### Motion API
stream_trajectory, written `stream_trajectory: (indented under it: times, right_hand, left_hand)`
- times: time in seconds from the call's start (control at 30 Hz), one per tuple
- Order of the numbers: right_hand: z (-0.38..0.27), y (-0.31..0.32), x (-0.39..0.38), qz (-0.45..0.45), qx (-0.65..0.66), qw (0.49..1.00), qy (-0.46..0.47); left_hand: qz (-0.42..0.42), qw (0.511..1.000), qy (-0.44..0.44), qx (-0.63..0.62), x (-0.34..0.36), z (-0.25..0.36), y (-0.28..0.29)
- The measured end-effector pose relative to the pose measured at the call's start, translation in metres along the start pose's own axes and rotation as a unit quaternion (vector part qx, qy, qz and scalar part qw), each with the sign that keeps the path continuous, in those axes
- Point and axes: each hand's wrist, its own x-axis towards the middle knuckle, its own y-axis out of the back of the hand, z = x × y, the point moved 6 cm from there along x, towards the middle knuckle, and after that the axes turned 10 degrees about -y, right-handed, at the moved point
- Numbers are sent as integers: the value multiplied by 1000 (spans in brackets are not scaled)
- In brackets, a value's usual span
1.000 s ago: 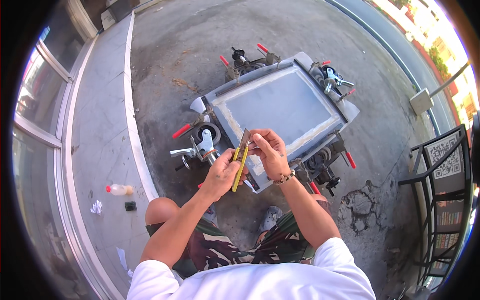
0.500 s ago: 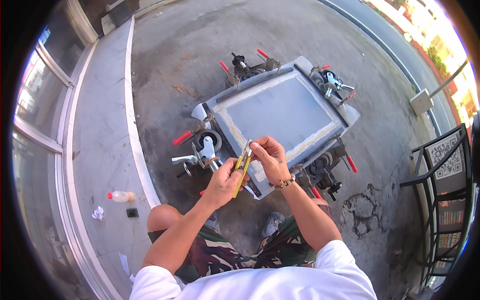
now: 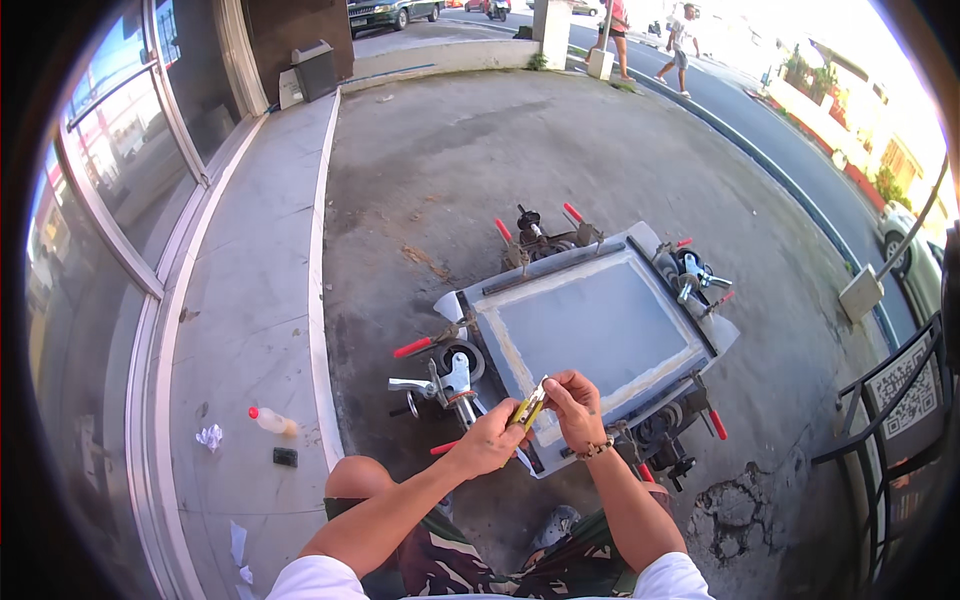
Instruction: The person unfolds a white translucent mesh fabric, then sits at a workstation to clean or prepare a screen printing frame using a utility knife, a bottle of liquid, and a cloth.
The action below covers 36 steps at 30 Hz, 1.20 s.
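Observation:
My left hand point(image 3: 491, 440) grips a yellow-bodied utility knife point(image 3: 529, 409) with a metal tip, held at an angle. My right hand point(image 3: 577, 414) is closed with thumb and fingers pinching the metal end of the knife. Both hands are over the near edge of a framed panel point(image 3: 590, 330) with a grey centre and pale tape border. Clamps with red handles point(image 3: 412, 347) and large metal casters point(image 3: 460, 372) surround that frame. A small metal piece at the knife's tip is too small to make out.
A bottle point(image 3: 275, 420), crumpled paper point(image 3: 208, 436) and a dark small object point(image 3: 285, 457) lie on the tiled step. Glass doors line the left. A black metal sign stand point(image 3: 900, 390) is at right. Two pedestrians point(image 3: 681, 45) and vehicles point(image 3: 395, 10) are along the street; a bin point(image 3: 315, 70) stands behind.
The view has tilted upward, bringing the street, pedestrians and vehicles in and shifting the frame and hands lower. Both hands keep their hold on the knife.

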Motion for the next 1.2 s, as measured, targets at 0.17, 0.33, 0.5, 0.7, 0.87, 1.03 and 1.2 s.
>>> stream_trajectory:
  times: [0.17, 0.33, 0.5, 0.7, 0.87, 1.03, 1.2]
  right_hand:
    - [9, -2, -5, -9, -13, 1000, -7]
    - [10, -10, -14, -9, -12, 1000, -5]
    - [3, -17, -30, 5, -18, 1000, 6]
    - [-7, -27, -48, -8, -32, 999, 11]
    - [-5, -36, -49, -27, -29, 999, 7]
    - [-6, -38, -48, 2, -8, 1000, 16]
    - [1, -20, -45, 35, -63, 997, 14]
  left_hand:
    - [11, 998, -37, 49, -11, -4, 2]
    - [3, 999, -34, 24, -20, -9, 2]
    - [-30, 999, -31, -15, -37, 1, -7]
    - [-23, 996, -73, 43, -58, 23, -12]
    - [12, 992, -105, 66, -65, 30, -8]
    - [19, 983, -151, 102, -62, 37, -4]
    - [48, 961, -218, 161, -56, 28, -4]
